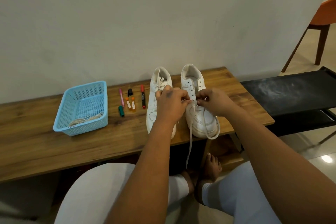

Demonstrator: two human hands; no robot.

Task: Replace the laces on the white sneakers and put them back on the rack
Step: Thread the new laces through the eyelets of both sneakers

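Note:
Two white sneakers stand side by side on the wooden bench [45,143], toes toward me. The left sneaker [154,107] is laced. The right sneaker [201,116] has open upper eyelets and a white lace [190,132] threaded low on it. One lace end hangs over the bench's front edge; the other loops round the toe. My left hand [171,103] pinches the lace at the lower eyelets. My right hand [215,102] pinches it from the other side. The black shoe rack [291,92] stands to the right of the bench.
A light blue plastic basket [82,109] with coiled cream laces sits on the bench's left part. Several markers and small orange-capped tubes [131,102] lie between basket and sneakers. An orange chair [320,23] stands at the far right. My knees and bare feet are below the bench.

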